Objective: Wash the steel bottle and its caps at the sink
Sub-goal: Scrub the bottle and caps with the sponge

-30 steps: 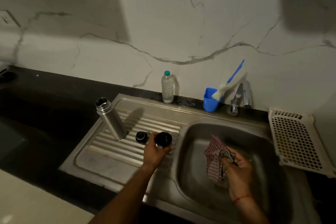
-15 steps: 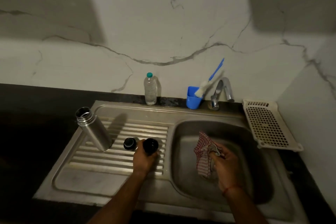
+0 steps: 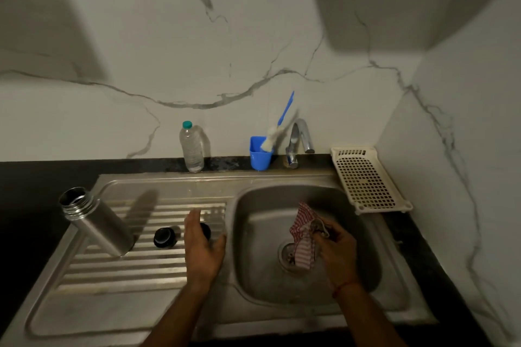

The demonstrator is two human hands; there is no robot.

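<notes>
Hovering left hand over cap by basin rim; right hand grips cloth.

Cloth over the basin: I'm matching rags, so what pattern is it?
Red-and-white striped cloth, clearest in the head view.

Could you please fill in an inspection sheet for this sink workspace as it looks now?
Surface: steel sink with a ribbed drainboard, set in a black counter.
Job's things: steel bottle, uncapped, stands on the drainboard; a black cap lies beside it; a second cap is partly hidden.
Clutter: plastic water bottle, blue cup holding a brush, white plastic basket.
Grippers: left hand open over the second cap; right hand grips a striped cloth over the basin.
Cables: nothing seen.
Surroundings: tap, marble wall, dim light.
</notes>
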